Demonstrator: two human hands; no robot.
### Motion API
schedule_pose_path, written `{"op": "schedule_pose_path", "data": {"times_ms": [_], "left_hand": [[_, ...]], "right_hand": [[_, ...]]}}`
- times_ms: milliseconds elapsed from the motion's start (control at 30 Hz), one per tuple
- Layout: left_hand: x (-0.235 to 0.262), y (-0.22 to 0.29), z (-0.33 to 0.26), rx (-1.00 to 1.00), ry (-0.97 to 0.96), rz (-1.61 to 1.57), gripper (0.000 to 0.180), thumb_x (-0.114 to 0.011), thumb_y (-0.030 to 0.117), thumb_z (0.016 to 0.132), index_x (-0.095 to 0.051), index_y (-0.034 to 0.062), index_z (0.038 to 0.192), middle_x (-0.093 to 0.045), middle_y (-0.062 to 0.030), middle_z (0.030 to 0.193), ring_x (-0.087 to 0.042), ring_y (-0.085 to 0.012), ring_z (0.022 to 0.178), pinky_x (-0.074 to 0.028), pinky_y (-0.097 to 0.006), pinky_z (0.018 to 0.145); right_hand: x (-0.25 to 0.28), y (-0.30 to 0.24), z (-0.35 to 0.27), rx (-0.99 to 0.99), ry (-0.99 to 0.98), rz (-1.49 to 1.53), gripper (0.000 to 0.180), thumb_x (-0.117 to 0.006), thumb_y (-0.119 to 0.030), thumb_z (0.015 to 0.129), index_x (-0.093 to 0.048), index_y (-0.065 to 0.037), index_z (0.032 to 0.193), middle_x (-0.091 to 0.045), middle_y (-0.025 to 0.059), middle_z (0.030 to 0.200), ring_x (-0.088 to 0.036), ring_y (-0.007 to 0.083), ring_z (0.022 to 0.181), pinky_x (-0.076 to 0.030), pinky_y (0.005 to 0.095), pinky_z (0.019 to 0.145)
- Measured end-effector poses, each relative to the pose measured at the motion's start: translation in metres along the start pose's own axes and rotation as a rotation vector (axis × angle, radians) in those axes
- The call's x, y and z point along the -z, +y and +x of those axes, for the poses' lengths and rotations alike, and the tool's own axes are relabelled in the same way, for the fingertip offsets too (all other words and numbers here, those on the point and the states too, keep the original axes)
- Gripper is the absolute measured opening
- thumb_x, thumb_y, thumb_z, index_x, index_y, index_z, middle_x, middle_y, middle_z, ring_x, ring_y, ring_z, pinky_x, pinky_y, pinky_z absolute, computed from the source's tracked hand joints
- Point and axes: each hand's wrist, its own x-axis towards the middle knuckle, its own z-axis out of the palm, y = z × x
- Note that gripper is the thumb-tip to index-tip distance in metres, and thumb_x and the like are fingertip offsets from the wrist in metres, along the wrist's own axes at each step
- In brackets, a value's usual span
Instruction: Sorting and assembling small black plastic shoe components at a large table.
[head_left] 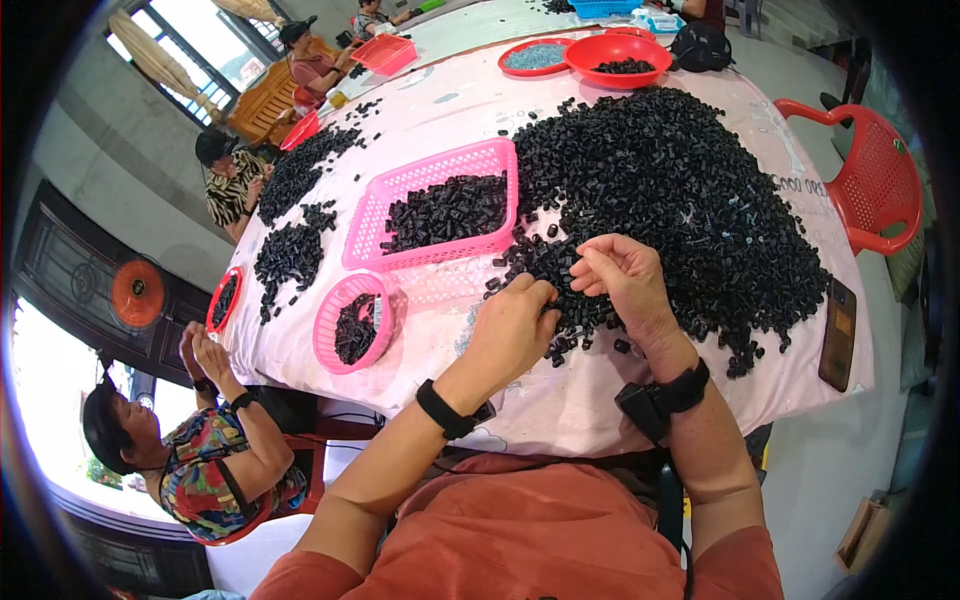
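Observation:
A large heap of small black plastic parts spreads over the table in front of me. My left hand is at the heap's near edge, its fingers curled inward toward the black parts; whatever they grip is hidden. Just right of it, my right hand is raised over the heap with thumb and fingertips pinched together. Anything in that pinch is too small to make out. Beyond my left hand stands a pink rectangular basket partly filled with black parts. Nearer, a round pink basket holds some more.
A phone lies at the table's right edge, beside a red chair. At the far side are a red bowl, a red tray of small bluish pieces and a black cap. Several people sit along the left, one close by.

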Motion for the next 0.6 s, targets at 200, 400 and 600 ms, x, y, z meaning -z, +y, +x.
{"op": "schedule_pose_path", "data": {"times_ms": [200, 400, 600], "left_hand": [[0.0, 0.009, 0.002, -0.044, -0.066, 0.0, 0.02, -0.071, 0.006, 0.08, -0.068, 0.0013, 0.1, -0.06, -0.0163, 0.089, -0.064, -0.0371, 0.081, -0.052, -0.045, 0.072], [-0.008, 0.006, -0.001, -0.043, -0.097, 0.058, 0.02, -0.069, 0.004, 0.079, -0.068, 0.0017, 0.099, -0.06, -0.0152, 0.091, -0.064, -0.0376, 0.082, -0.053, -0.047, 0.074], [-0.01, 0.004, -0.002, -0.042, -0.092, 0.093, 0.017, -0.067, 0.003, 0.078, -0.066, 0.0011, 0.095, -0.06, -0.0162, 0.091, -0.064, -0.0387, 0.083, -0.052, -0.048, 0.074]], "right_hand": [[0.001, -0.001, 0.0, 0.026, 0.001, 0.018, 0.016, -0.063, -0.016, 0.097, -0.07, -0.002, 0.1, -0.072, 0.007, 0.085, -0.069, 0.0117, 0.07, -0.054, 0.0221, 0.062], [0.0, -0.002, 0.0, 0.006, -0.018, 0.014, 0.016, -0.063, -0.016, 0.097, -0.069, -0.002, 0.1, -0.072, 0.0066, 0.085, -0.069, 0.0115, 0.07, -0.054, 0.0225, 0.062], [-0.001, -0.002, -0.001, 0.004, -0.038, -0.012, 0.015, -0.063, -0.015, 0.097, -0.069, -0.001, 0.1, -0.072, 0.0064, 0.084, -0.069, 0.0112, 0.07, -0.054, 0.0221, 0.063]]}}
